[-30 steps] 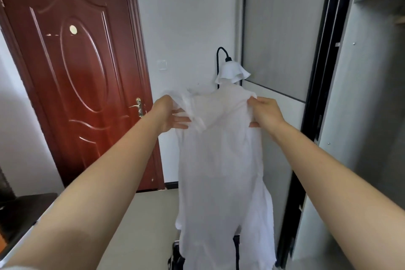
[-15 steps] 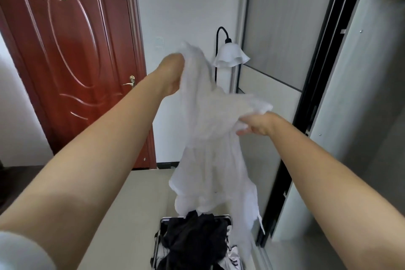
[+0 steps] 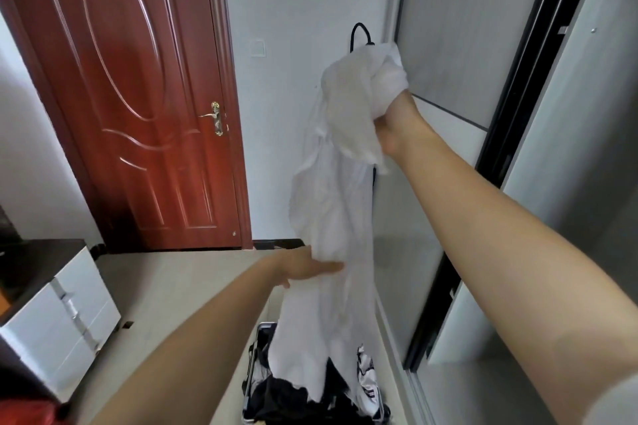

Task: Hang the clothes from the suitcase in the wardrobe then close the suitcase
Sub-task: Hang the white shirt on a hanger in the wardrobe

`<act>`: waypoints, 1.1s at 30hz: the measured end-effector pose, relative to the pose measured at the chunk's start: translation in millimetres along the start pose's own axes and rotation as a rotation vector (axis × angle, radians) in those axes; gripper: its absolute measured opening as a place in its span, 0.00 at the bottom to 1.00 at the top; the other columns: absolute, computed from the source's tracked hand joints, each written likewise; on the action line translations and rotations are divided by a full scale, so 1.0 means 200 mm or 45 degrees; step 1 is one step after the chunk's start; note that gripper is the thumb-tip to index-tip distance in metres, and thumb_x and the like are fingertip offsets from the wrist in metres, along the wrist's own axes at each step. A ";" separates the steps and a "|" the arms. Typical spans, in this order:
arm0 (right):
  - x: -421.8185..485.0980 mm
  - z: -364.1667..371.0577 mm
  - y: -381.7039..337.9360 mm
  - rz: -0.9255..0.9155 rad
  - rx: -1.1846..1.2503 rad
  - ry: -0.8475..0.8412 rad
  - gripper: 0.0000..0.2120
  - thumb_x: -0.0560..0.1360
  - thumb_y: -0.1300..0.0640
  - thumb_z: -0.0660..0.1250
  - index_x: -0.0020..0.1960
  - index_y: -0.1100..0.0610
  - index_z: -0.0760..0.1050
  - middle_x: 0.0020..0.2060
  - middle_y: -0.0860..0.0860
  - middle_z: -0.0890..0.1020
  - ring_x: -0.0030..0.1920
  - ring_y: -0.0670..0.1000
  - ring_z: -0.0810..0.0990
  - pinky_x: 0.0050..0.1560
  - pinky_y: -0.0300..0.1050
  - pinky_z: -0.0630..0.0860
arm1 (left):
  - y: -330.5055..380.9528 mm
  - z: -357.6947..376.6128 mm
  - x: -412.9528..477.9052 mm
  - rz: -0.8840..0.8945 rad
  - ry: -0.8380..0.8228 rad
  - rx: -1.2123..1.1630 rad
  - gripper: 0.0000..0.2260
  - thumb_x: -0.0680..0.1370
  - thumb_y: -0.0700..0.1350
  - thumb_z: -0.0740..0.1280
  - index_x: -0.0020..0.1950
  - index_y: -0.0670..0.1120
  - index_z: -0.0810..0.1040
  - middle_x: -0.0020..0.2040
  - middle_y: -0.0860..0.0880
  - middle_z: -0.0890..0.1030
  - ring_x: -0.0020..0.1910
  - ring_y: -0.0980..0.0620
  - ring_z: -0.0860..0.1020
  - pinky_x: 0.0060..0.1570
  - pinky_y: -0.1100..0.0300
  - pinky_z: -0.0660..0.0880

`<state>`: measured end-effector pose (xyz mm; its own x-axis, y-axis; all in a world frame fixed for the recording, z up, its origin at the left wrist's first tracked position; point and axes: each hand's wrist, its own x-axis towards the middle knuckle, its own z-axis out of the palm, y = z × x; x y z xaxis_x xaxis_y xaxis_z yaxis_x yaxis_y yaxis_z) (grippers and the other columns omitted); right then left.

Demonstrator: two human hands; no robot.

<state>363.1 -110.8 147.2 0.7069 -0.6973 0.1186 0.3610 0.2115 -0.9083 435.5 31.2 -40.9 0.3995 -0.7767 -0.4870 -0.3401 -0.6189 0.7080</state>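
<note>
Wardrobe of grey panels with a black-framed sliding door fills the right side; a red-brown wooden door stands well left of it. Just left of the wardrobe hangs a white thin fabric garment, its hem over an open black suitcase of clothes. The right hand clenches its bunched top, fingers curled; the left hand touches its middle, fingers straight

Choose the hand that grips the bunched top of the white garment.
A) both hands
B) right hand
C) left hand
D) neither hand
B: the right hand clutches the bunched top of the white garment, while the left hand touches the cloth lower down with straight fingers.
</note>
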 end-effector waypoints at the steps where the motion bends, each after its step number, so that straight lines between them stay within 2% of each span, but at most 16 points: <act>1: 0.02 -0.01 -0.01 -0.019 0.037 0.020 0.14 0.81 0.52 0.60 0.63 0.56 0.74 0.52 0.55 0.82 0.53 0.56 0.80 0.48 0.45 0.79 | 0.02 0.01 0.01 0.071 0.163 -0.071 0.29 0.77 0.59 0.65 0.74 0.48 0.65 0.70 0.48 0.71 0.68 0.46 0.70 0.62 0.53 0.69; 3: 0.03 -0.06 -0.03 -0.120 -0.251 0.077 0.15 0.81 0.54 0.61 0.65 0.57 0.74 0.54 0.55 0.81 0.54 0.55 0.79 0.54 0.48 0.79 | 0.09 -0.05 0.01 0.172 0.314 -0.398 0.23 0.81 0.52 0.61 0.72 0.41 0.67 0.69 0.43 0.73 0.63 0.45 0.73 0.60 0.56 0.70; 5: 0.01 -0.17 -0.03 -0.185 -0.999 0.191 0.16 0.79 0.53 0.64 0.65 0.58 0.73 0.55 0.52 0.79 0.56 0.54 0.77 0.55 0.46 0.76 | 0.18 -0.17 -0.05 0.247 0.312 -0.649 0.18 0.81 0.48 0.63 0.67 0.38 0.72 0.63 0.40 0.78 0.56 0.45 0.78 0.57 0.54 0.74; 7: -0.01 -0.33 0.01 -0.010 -1.567 0.228 0.18 0.74 0.54 0.70 0.62 0.58 0.73 0.54 0.54 0.76 0.54 0.55 0.76 0.47 0.43 0.74 | 0.28 -0.28 -0.12 0.295 0.412 -0.669 0.18 0.81 0.44 0.62 0.67 0.35 0.72 0.56 0.41 0.81 0.51 0.44 0.79 0.54 0.52 0.76; 9: -0.07 -0.44 0.06 0.277 -1.676 0.195 0.17 0.72 0.59 0.73 0.59 0.60 0.74 0.54 0.57 0.77 0.52 0.58 0.77 0.44 0.45 0.75 | 0.40 -0.37 -0.20 0.320 0.551 -0.566 0.17 0.82 0.41 0.59 0.68 0.34 0.70 0.52 0.43 0.80 0.48 0.46 0.79 0.45 0.60 0.78; 11: -0.12 -0.48 0.12 0.369 -1.632 0.129 0.13 0.72 0.63 0.72 0.55 0.63 0.76 0.51 0.60 0.79 0.45 0.57 0.79 0.45 0.48 0.76 | 0.49 -0.43 -0.24 0.385 0.564 -0.517 0.15 0.81 0.41 0.58 0.65 0.35 0.73 0.44 0.47 0.79 0.39 0.51 0.77 0.28 0.67 0.74; 13: -0.15 -0.47 0.16 0.293 -1.516 0.026 0.11 0.71 0.67 0.70 0.53 0.65 0.78 0.47 0.61 0.81 0.40 0.55 0.81 0.44 0.47 0.78 | 0.56 -0.44 -0.24 0.425 0.567 -0.450 0.14 0.81 0.41 0.58 0.63 0.37 0.74 0.40 0.49 0.76 0.35 0.55 0.74 0.23 0.69 0.70; 15: -0.21 -0.44 0.19 0.320 -1.411 -0.082 0.09 0.72 0.66 0.70 0.52 0.65 0.78 0.48 0.62 0.83 0.42 0.57 0.83 0.49 0.49 0.80 | 0.62 -0.43 -0.23 0.460 0.579 -0.477 0.15 0.83 0.43 0.56 0.66 0.38 0.72 0.38 0.52 0.72 0.34 0.57 0.70 0.27 0.68 0.69; 17: -0.24 -0.41 0.20 0.428 -1.458 -0.182 0.11 0.73 0.63 0.72 0.53 0.66 0.78 0.47 0.62 0.83 0.43 0.58 0.84 0.51 0.50 0.81 | 0.68 -0.42 -0.21 0.460 0.591 -0.502 0.15 0.83 0.45 0.55 0.65 0.38 0.72 0.37 0.53 0.69 0.33 0.59 0.68 0.29 0.69 0.67; 20: -0.31 -0.37 0.17 0.468 -1.373 -0.340 0.11 0.73 0.62 0.72 0.53 0.67 0.79 0.45 0.61 0.85 0.45 0.58 0.85 0.48 0.47 0.82 | 0.71 -0.44 -0.22 0.332 0.516 -0.601 0.07 0.81 0.44 0.62 0.46 0.44 0.76 0.36 0.49 0.75 0.33 0.53 0.73 0.29 0.66 0.71; 23: -0.38 -0.33 0.13 0.507 -0.911 -0.590 0.13 0.73 0.58 0.72 0.55 0.63 0.79 0.50 0.60 0.85 0.52 0.58 0.84 0.50 0.50 0.81 | 0.71 -0.48 -0.23 0.286 0.392 -0.653 0.06 0.80 0.42 0.62 0.46 0.43 0.77 0.40 0.46 0.81 0.38 0.49 0.79 0.38 0.61 0.76; 25: -0.40 -0.31 0.15 0.476 -0.918 -0.686 0.21 0.69 0.51 0.75 0.59 0.57 0.78 0.54 0.54 0.84 0.56 0.54 0.83 0.52 0.52 0.80 | 0.71 -0.48 -0.23 0.316 0.286 -0.654 0.09 0.81 0.41 0.59 0.47 0.41 0.77 0.39 0.45 0.82 0.38 0.49 0.80 0.38 0.59 0.77; 26: -0.41 -0.28 0.19 0.413 -1.043 -0.643 0.24 0.67 0.49 0.77 0.60 0.53 0.78 0.53 0.51 0.84 0.56 0.51 0.82 0.52 0.51 0.81 | 0.72 -0.47 -0.23 0.356 0.256 -0.665 0.09 0.81 0.40 0.59 0.46 0.41 0.77 0.39 0.45 0.82 0.38 0.50 0.81 0.38 0.59 0.78; 28: -0.39 -0.24 0.27 0.287 -1.099 -0.450 0.21 0.69 0.50 0.77 0.60 0.51 0.78 0.51 0.50 0.85 0.52 0.51 0.83 0.51 0.51 0.82 | 0.73 -0.47 -0.24 0.456 0.240 -0.711 0.11 0.81 0.40 0.59 0.42 0.41 0.76 0.35 0.47 0.81 0.32 0.54 0.80 0.35 0.63 0.77; 31: -0.34 -0.22 0.30 0.321 -0.703 -0.218 0.12 0.74 0.58 0.70 0.58 0.57 0.78 0.47 0.58 0.85 0.45 0.55 0.84 0.44 0.49 0.82 | 0.67 -0.51 -0.24 0.507 0.241 -0.836 0.09 0.76 0.46 0.65 0.41 0.42 0.77 0.33 0.48 0.76 0.29 0.52 0.74 0.34 0.62 0.72; 33: -0.29 -0.23 0.25 0.323 -0.409 -0.061 0.08 0.77 0.59 0.68 0.55 0.58 0.78 0.42 0.56 0.84 0.40 0.52 0.84 0.37 0.45 0.81 | 0.55 -0.53 -0.20 0.415 0.457 -0.810 0.09 0.74 0.50 0.65 0.41 0.45 0.76 0.35 0.49 0.76 0.30 0.51 0.73 0.35 0.61 0.71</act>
<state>312.4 -90.5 75.7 0.7795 -0.6160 -0.1137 -0.0312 0.1430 -0.9892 472.1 6.4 111.6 0.6498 -0.7551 -0.0873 0.0203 -0.0976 0.9950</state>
